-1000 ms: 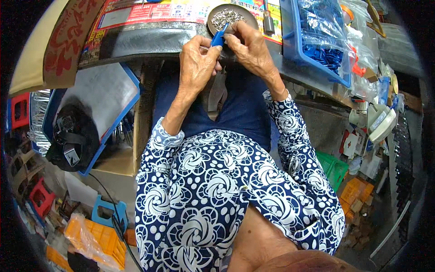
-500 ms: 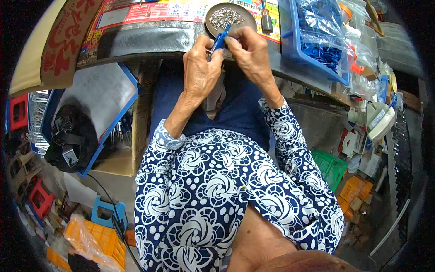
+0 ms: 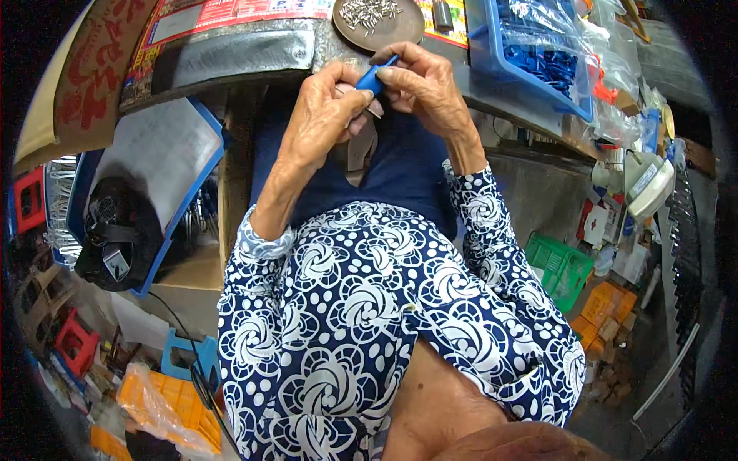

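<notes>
Both hands meet at the near edge of the worktable, just below a round dark dish point(image 3: 377, 23) heaped with small silvery metal pins. Between them sits a small blue plastic part point(image 3: 371, 77), and its long axis runs on a slant, from lower left near the left thumb up to the right toward the right forefinger. The left hand point(image 3: 323, 115) is closed on the lower end of the part, fingers curled and thumb pressed over it. The right hand point(image 3: 423, 88) pinches the upper end between thumb and fingertips, so the part bridges the two hands with neither clearly nearer. Whether a pin is held against the part I cannot tell; it is too small. The dish lies just beyond the right knuckles, up and slightly left of the part. A blue tray point(image 3: 538, 73) of bagged blue parts stands to the right, near the right hand.
</notes>
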A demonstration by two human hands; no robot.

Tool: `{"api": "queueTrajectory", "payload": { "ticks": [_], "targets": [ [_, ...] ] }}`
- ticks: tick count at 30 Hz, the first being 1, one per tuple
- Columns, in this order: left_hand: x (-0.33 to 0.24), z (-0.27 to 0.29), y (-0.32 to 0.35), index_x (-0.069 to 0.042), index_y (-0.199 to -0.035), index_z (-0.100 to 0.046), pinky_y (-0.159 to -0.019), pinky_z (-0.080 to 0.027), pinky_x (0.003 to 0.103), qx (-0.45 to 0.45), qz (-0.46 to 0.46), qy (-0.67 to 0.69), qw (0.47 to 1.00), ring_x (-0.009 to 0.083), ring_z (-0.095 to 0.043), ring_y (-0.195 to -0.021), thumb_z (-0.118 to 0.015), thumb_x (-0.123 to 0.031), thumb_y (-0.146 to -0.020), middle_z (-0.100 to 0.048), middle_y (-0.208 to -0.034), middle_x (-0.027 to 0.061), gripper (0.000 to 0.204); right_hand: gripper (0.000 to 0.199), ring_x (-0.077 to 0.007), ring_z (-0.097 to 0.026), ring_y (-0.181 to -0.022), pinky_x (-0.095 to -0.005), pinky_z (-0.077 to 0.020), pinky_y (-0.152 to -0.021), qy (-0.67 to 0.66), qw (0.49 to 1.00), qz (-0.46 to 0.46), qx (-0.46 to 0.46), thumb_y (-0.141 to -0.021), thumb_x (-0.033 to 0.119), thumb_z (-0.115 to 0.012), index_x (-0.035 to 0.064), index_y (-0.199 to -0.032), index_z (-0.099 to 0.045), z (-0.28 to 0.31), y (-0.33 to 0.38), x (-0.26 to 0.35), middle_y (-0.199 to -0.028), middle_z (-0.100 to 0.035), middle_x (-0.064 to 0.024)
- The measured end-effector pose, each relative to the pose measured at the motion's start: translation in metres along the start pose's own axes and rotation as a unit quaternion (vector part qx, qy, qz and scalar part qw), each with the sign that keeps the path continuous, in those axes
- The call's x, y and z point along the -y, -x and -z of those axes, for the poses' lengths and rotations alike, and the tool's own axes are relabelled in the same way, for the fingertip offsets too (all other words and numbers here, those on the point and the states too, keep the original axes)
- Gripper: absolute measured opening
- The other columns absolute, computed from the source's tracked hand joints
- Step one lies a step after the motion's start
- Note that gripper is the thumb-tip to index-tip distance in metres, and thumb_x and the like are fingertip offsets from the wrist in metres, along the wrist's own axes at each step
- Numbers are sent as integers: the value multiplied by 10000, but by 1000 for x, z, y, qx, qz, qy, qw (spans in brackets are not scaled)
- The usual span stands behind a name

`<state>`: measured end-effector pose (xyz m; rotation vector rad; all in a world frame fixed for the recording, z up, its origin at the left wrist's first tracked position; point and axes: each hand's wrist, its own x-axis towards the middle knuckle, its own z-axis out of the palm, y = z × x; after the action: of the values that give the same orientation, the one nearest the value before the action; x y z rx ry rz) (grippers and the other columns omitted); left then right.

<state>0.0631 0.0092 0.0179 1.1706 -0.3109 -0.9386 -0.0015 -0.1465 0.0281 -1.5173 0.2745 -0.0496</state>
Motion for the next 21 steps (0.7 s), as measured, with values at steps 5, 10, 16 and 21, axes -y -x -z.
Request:
{"api": "queueTrajectory", "payload": {
  "ticks": [5, 10, 16, 21],
  "targets": [
    [3, 2, -2, -6, -827, -481, -336, -270, 168, 7, 42, 19, 999, 44, -427, -425, -554, -152, -802, -578, -655, 66, 165, 202, -44, -439, -541, -149, -333, -413, -92, 996, -16, -8, -851, 121, -558, -24, -990, -546, -2, 4, -9, -672, -484, 0],
    [5, 0, -3, -16, -828, -482, -319, -239, 160, 0, 61, 32, 998, 40, -407, -411, -567, -255, -831, -579, -650, 79, 253, 187, -42, -448, -541, -146, -325, -409, -46, 999, 4, -24, -861, 122, -545, -26, -974, -559, -1, 5, -18, -671, -488, 7],
    [7, 3, -3, -29, -835, -503, -314, -220, 157, 12, 72, 22, 997, 37, -395, -404, -546, -302, -841, -569, -617, 72, 276, 174, -35, -455, -514, -139, -315, -400, -47, 998, 6, -45, -860, 125, -548, -22, -951, -572, -4, 6, -21, -643, -505, 13],
    [7, 4, -1, -27, -806, -528, -310, -218, 169, 17, 44, 29, 998, 36, -390, -392, -549, -285, -828, -568, -609, 59, 260, 150, -22, -444, -481, -131, -311, -386, -22, 997, 42, -68, -861, 129, -547, -12, -899, -582, -10, 8, -21, -637, -521, 13]
  ]
}}
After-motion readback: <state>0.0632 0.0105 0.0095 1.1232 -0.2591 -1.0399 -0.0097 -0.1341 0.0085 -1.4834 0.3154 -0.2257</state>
